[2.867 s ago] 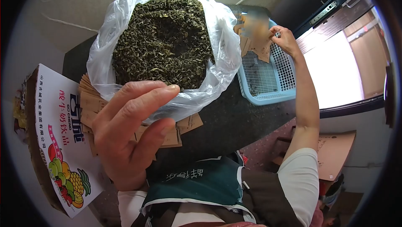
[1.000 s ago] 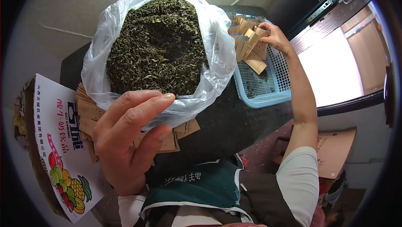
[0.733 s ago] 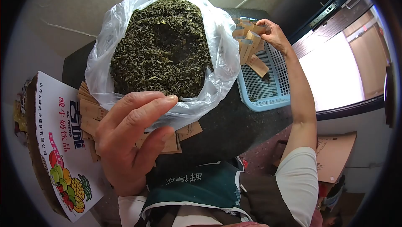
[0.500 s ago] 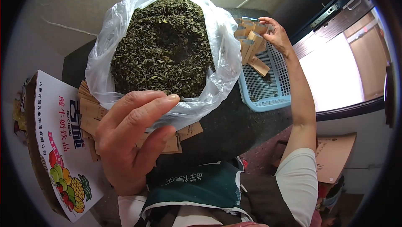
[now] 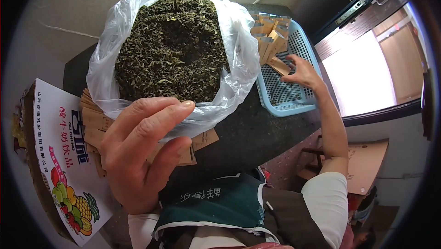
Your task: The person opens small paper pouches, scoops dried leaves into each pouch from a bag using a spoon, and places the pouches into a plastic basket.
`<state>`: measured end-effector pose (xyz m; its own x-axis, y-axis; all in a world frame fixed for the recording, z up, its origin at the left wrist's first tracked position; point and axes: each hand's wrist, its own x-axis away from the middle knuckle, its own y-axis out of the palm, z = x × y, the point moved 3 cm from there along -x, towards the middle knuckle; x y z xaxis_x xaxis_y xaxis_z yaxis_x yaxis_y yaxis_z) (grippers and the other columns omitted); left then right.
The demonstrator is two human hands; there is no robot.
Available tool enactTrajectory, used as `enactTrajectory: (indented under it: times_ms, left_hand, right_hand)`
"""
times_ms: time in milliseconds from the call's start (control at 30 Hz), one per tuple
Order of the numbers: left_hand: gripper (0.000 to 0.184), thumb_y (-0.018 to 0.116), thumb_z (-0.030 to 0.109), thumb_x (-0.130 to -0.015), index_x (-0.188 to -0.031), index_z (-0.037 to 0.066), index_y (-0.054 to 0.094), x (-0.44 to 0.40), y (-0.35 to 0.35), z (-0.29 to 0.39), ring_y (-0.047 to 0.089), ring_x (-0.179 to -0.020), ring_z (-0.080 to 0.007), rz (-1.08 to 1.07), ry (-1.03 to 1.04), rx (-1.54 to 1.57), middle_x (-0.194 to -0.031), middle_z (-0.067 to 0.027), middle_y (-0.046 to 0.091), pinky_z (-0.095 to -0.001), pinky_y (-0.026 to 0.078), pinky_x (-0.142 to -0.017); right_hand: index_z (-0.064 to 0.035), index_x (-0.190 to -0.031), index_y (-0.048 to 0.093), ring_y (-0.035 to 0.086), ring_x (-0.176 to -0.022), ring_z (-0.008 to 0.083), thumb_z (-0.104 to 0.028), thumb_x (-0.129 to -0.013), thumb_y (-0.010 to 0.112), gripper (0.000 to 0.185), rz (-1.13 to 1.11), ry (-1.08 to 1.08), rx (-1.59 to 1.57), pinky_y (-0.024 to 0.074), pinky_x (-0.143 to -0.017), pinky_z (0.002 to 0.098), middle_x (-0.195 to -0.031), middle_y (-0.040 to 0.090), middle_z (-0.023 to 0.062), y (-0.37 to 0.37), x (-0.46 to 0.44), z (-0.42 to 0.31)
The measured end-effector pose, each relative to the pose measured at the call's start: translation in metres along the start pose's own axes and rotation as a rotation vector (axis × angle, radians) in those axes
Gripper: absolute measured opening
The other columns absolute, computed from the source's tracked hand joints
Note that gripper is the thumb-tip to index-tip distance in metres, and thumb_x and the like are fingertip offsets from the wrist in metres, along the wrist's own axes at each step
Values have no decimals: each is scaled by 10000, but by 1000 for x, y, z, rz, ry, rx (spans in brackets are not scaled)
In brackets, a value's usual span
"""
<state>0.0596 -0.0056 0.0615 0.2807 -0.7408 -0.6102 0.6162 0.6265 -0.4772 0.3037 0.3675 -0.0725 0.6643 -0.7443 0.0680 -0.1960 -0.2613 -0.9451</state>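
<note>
My left hand (image 5: 142, 152) is raised close to the camera with its fingers apart and nothing between them. Behind it stands a clear plastic bag (image 5: 243, 42) full of dried, dark green leaves (image 5: 170, 61). My right hand (image 5: 302, 73) reaches into a light-blue plastic basket (image 5: 287, 110), thumb and fingers spread around the end of a small brown paper packet (image 5: 278, 65). I cannot tell whether they touch it. Several more brown paper packets (image 5: 271, 35) stand bunched at the basket's far end.
Flat brown paper packets (image 5: 206, 139) lie on the dark table (image 5: 243, 143), partly under the bag and behind my left hand. A white printed carton (image 5: 64, 157) stands at the left. A brown cardboard sheet (image 5: 367, 164) is at the right, below the bright window (image 5: 358, 79).
My right hand has let go of the packets at the basket's far end and moved nearer, down toward the single packet. My left hand has stayed nearly still. The view has shifted slightly.
</note>
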Motion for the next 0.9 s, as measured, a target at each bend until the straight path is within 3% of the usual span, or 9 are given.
enactTrajectory:
  times_ms: [133,267,500,633,800,900]
  left_hand:
    - [314,666,129,-806,-1065,-46,696,1,0,2,680,-874,-271,-1,-21,5,-965,-191,703,-343,532,-785]
    - [320,668,129,-804,-1069,-48,695,1,-2,2,678,-861,-268,7,-27,14,-967,-190,701,-339,529,-785]
    - [316,676,120,-808,-1073,-51,692,1,-7,-1,683,-871,-268,-8,-10,-9,-975,-196,699,-334,534,-784]
    - [313,679,125,-816,-1074,-52,690,0,-8,-2,688,-872,-274,-17,13,-14,-979,-198,701,-337,537,-785]
    - [310,678,135,-824,-1075,-47,692,0,-10,-2,691,-872,-280,-20,6,-26,-982,-197,703,-343,540,-786]
    - [309,678,145,-826,-1071,-42,696,-1,-11,-2,692,-878,-282,-4,-1,-26,-984,-196,703,-345,539,-787]
  right_hand:
    - [38,-1299,560,654,-1087,333,-350,-655,802,790,-113,77,94,501,-998,394,-1174,656,255,7,-13,2]
    - [54,-1256,571,624,-1130,335,-360,-721,739,697,-93,57,12,471,-1020,393,-1221,632,226,-8,-19,-2]
    - [83,-1278,552,612,-1157,301,-357,-761,730,702,-27,-68,-189,451,-1043,386,-1233,626,218,-34,-53,-8]
    - [59,-1220,598,666,-1052,251,-312,-744,774,629,43,-76,-269,518,-956,350,-1182,656,188,-37,-77,-15]
    - [59,-1246,476,669,-991,203,-128,-759,846,640,83,-63,-444,563,-845,318,-1043,665,189,-38,-90,-34]
    - [43,-1248,464,663,-956,180,-118,-765,841,634,54,-23,-450,572,-830,330,-1045,664,179,-38,-86,-40]
